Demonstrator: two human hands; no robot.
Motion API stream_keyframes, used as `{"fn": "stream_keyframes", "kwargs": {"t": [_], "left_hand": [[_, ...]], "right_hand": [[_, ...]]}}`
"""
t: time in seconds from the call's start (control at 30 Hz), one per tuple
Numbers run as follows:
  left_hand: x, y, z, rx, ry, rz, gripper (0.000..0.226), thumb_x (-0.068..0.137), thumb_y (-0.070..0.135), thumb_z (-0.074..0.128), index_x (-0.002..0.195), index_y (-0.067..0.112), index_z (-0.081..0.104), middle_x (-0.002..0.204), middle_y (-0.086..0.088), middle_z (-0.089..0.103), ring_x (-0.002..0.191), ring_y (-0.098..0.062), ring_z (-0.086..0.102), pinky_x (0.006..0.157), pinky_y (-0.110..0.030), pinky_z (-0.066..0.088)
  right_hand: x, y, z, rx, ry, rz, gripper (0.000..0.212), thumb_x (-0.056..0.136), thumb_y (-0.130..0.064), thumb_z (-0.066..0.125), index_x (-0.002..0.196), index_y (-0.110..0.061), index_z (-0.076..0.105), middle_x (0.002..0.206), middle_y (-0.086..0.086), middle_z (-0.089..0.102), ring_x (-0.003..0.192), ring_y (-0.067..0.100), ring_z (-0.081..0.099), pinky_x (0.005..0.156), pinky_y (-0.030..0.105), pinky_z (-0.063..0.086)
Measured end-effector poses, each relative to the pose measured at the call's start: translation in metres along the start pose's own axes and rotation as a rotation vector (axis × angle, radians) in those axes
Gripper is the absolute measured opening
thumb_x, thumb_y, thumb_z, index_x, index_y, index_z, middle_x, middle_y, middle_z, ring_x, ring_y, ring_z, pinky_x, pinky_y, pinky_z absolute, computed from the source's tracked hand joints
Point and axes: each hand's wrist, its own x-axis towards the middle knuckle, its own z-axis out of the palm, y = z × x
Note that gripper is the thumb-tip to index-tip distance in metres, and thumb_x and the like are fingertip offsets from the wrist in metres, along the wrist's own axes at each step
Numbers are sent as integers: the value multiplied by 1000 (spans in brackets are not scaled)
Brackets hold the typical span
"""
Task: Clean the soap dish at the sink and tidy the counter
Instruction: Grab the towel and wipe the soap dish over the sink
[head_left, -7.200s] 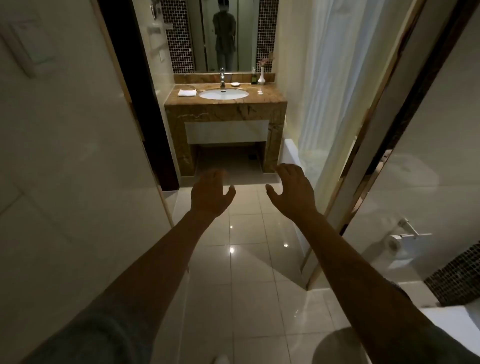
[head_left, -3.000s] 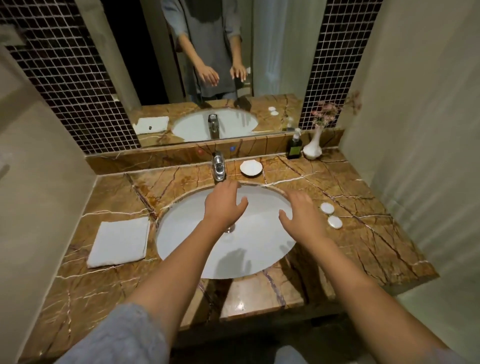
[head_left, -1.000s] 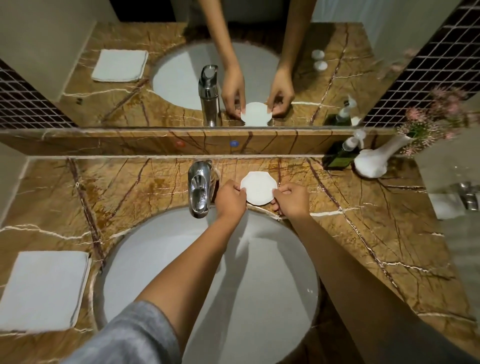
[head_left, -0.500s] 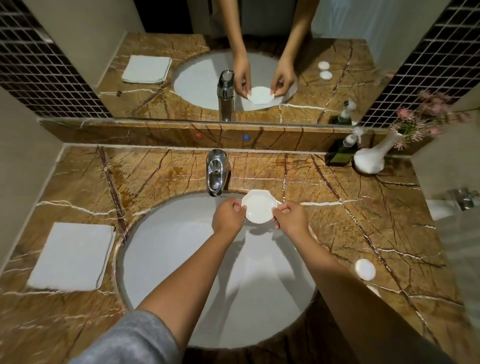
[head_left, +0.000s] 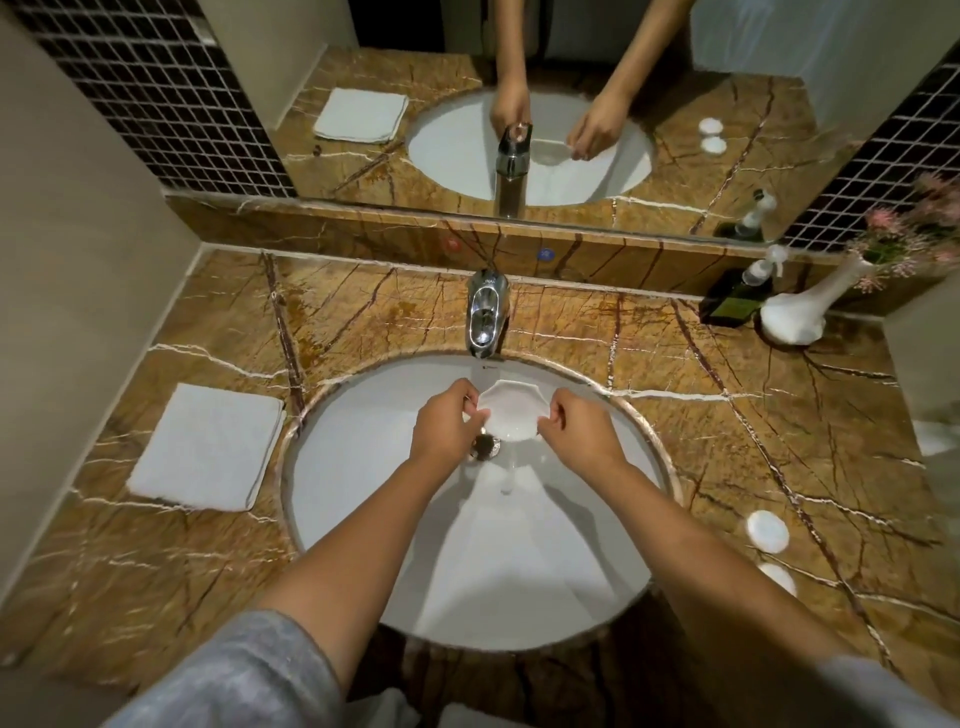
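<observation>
The left hand (head_left: 444, 426) and right hand (head_left: 576, 436) grip opposite edges of the white soap dish (head_left: 511, 410) over the sink basin (head_left: 363, 467), below the chrome faucet (head_left: 487, 314).

The brown veined marble counter (head_left: 727, 415) carries a folded white towel (head_left: 205, 447) at its left edge, 2 white round discs (head_left: 767, 530) near its right front, and a dark pump bottle (head_left: 735, 299) beside a white flower vase (head_left: 800, 312) in its back right corner.
</observation>
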Motion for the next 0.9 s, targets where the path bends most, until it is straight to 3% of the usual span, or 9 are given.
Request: {"fn": "stream_keyframes", "kwargs": {"t": [0.2, 0.37, 0.53, 0.67, 0.77, 0.9], "left_hand": [[-11, -9, -9, 87, 58, 55, 12, 93, 24, 55, 87, 16, 48, 86, 0, 67, 74, -25, 60, 61, -37, 45], [-27, -19, -5, 127, 111, 73, 10, 91, 19, 55, 89, 15, 47, 71, 0, 56, 64, -27, 50, 53, -34, 32], [-28, -27, -3, 25, 99, 17, 14, 92, 21, 56, 85, 17, 45, 82, -4, 65, 67, -27, 55, 58, -37, 42], [-24, -42, -11, -52, 45, -37, 15, 92, 26, 58, 86, 20, 45, 85, 3, 63, 72, -23, 59, 63, -36, 46], [-20, -59, -30, -154, -11, -67, 13, 90, 24, 61, 92, 19, 50, 77, 10, 53, 65, -23, 56, 66, -39, 51], [-26, -84, -60, -374, 24, -129, 12, 88, 21, 62, 96, 20, 53, 78, 3, 52, 51, -16, 54, 59, -34, 47]], "right_hand": [[-7, -9, 10, -223, 41, -195, 15, 94, -22, 47, 90, -8, 50, 74, 16, 64, 69, 37, 58, 53, 34, 36], [-17, -14, 20, -286, 61, -261, 12, 95, -15, 43, 102, -7, 50, 79, 19, 65, 69, 40, 58, 52, 34, 34], [-21, -18, 26, -262, 73, -261, 12, 95, -14, 42, 101, -7, 50, 80, 19, 65, 70, 41, 58, 53, 35, 35], [-22, -22, 29, -169, 13, -221, 15, 97, -21, 44, 90, -9, 47, 71, 15, 60, 66, 37, 55, 54, 36, 37], [-17, -39, 31, 67, -100, -163, 22, 98, -27, 45, 84, -11, 47, 66, 9, 59, 63, 30, 55, 58, 34, 39], [-8, -81, 49, 233, -147, -101, 23, 98, -23, 44, 78, -12, 45, 66, 10, 57, 57, 25, 53, 54, 32, 41]]}}
